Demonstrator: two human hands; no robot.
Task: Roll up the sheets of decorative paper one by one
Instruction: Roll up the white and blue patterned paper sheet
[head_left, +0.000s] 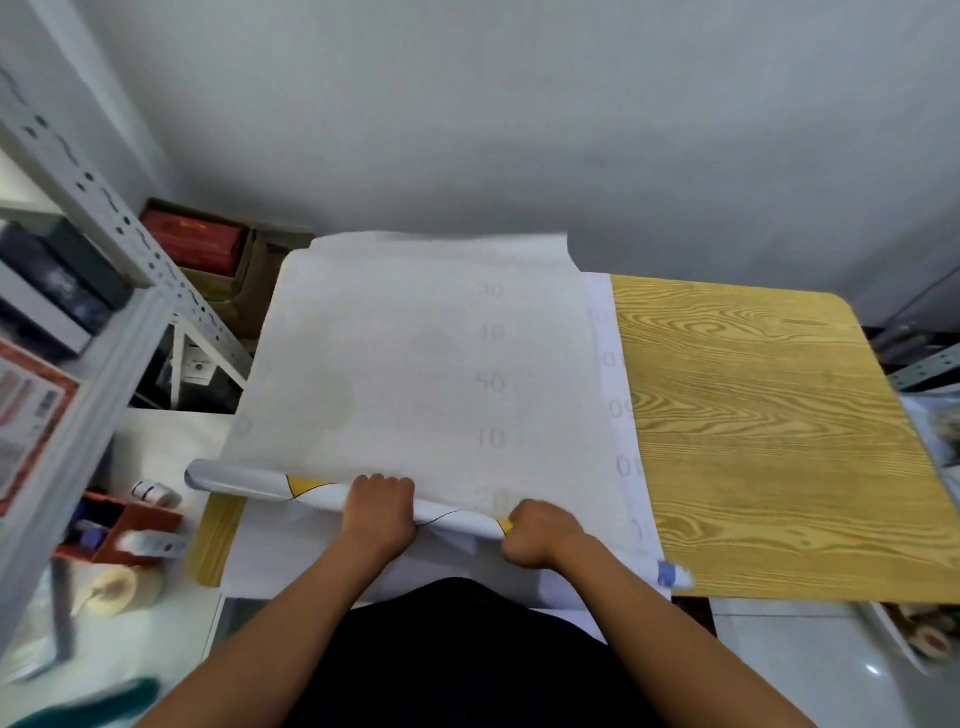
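Grip, both hands: left hand (381, 512) and right hand (540, 538) each curled over the rolled part of the top sheet (415, 364), knuckles up, set close together near the middle of the roll (249, 480). Placement looks chosen to hold the tube tight and even while it is turned away from the body.

Roll: lies across the near edge of the tabletop (779, 441), slightly skewed, its left end overhanging the tabletop's left edge. Printed face shows on the outside, grey with white and yellow patches; only a few turns appear wound, so the step in hand reads as early in this sheet.

Top sheet: unrolled remainder lies backing-side up, pale with faint printed numbers, running from the roll to the far edge, where its end curls up slightly.

Second sheet (618, 395): lies under the first, showing as a strip along its right side and beneath the hands; likely awaiting its turn.

Tabletop: yellow wood grain, bare part to the right of the sheets.

Surroundings: tape dispenser (130, 530) and tape roll (117, 590) on a white surface at the near left; metal shelving (104, 249) further left; cardboard box (223, 260) beyond the far left corner.
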